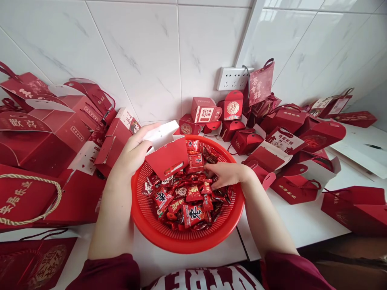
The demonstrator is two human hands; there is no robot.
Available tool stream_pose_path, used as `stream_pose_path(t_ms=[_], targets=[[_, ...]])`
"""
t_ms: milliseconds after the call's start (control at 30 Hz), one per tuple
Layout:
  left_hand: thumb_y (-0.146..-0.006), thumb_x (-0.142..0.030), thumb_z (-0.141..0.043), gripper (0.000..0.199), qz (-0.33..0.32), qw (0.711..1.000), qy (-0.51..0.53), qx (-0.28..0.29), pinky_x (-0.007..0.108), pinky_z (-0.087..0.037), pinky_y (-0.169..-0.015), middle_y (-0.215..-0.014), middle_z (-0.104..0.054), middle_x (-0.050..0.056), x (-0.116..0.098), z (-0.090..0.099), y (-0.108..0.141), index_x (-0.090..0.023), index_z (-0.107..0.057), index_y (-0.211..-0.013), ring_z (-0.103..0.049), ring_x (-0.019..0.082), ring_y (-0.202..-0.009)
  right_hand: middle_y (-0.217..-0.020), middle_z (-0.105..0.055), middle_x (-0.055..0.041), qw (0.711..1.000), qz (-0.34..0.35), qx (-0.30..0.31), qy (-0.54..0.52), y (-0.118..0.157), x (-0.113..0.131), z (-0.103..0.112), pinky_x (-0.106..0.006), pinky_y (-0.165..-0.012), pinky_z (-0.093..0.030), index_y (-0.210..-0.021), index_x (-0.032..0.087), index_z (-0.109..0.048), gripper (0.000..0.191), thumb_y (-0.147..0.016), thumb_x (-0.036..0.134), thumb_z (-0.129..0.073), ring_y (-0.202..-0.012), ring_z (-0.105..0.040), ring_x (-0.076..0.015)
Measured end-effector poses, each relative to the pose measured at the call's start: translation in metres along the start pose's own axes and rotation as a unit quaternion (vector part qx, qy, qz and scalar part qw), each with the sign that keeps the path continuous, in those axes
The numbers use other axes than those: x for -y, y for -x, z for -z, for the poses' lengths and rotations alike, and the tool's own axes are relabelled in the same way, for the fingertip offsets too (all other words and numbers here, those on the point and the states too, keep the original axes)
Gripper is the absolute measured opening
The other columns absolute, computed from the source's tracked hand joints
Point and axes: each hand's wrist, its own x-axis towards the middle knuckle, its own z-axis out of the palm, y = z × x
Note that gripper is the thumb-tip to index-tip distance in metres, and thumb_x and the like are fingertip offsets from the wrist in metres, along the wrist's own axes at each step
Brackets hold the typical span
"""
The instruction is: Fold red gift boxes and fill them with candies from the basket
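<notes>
And there's 安居乐业 in gold on the rope-handled bag (28,197) at left, again on an open box (296,186) at right! 歡喜 across the big box (42,137), 囍 on the arched box (232,106), while the candy wrappers (195,215) carry stylised characters, hard to call.

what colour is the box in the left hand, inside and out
The box is red outside and white inside, as the head view shows.

Wrapped sweets (192,215) are contained in a basket (187,245) placed on the worktop (148,257); an open box (166,158) is positioned over the basket's rear left. Cartons (51,139) are stacked at left, small boxes (205,109) behind, further boxes (287,121) at right. A socket panel (231,78) is fixed to the wall (208,32).
</notes>
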Motion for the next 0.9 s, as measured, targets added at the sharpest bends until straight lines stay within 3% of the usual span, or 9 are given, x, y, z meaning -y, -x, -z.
stream_pose_path(t_ms=[167,433,567,767,900], targets=[[-0.081,-0.021,-0.047,0.055,0.003,1.0,-0.003,0.007,0.032,-0.055,-0.08,-0.121,-0.068,-0.001,-0.002,0.003,0.002,-0.03,-0.061,-0.134,-0.064,0.021,-0.091,-0.106,-0.073,-0.0058,0.996,0.055,0.029,-0.061,0.004,-0.003,0.004,-0.031,-0.074,-0.048,-0.115,0.018,-0.057,0.044,-0.076,0.03,-0.073,-0.087,-0.066,-0.0215],[-0.083,-0.023,-0.045,0.059,0.012,1.0,0.007,0.025,0.03,-0.056,-0.069,-0.115,-0.07,0.002,-0.005,0.001,0.004,-0.029,-0.055,-0.141,-0.065,0.022,-0.088,-0.103,-0.071,-0.0043,0.964,0.155,0.053,-0.212,0.005,-0.002,0.01,-0.028,-0.078,-0.051,-0.132,0.017,-0.054,0.046,-0.087,0.02,-0.064,-0.087,-0.065,-0.0152],[-0.083,-0.022,-0.046,0.059,0.013,1.0,0.011,0.021,0.031,-0.057,-0.073,-0.117,-0.069,0.002,-0.006,0.001,0.005,-0.028,-0.056,-0.14,-0.065,0.022,-0.089,-0.105,-0.07,-0.0049,0.955,0.189,-0.002,-0.227,0.004,0.001,0.01,-0.03,-0.085,-0.052,-0.12,0.017,-0.064,0.03,-0.091,0.017,-0.057,-0.095,-0.065,-0.0152],[-0.084,-0.022,-0.046,0.058,-0.001,0.999,0.002,0.034,0.033,-0.056,-0.084,-0.121,-0.069,0.001,0.002,0.004,0.002,-0.028,-0.055,-0.141,-0.065,0.02,-0.085,-0.112,-0.069,-0.0048,0.959,0.184,-0.082,-0.2,0.003,0.001,0.011,-0.033,-0.091,-0.051,-0.116,0.018,-0.065,0.024,-0.093,0.022,-0.057,-0.099,-0.064,-0.0159],[-0.085,-0.02,-0.045,0.06,-0.02,0.999,-0.015,0.046,0.032,-0.057,-0.084,-0.127,-0.067,0.001,0.005,0.004,0.0,-0.028,-0.052,-0.144,-0.066,0.021,-0.092,-0.102,-0.068,-0.0038,0.951,0.178,-0.133,-0.216,0.003,0.001,0.012,-0.033,-0.09,-0.05,-0.109,0.017,-0.066,0.021,-0.096,0.03,-0.056,-0.092,-0.062,-0.0154]])
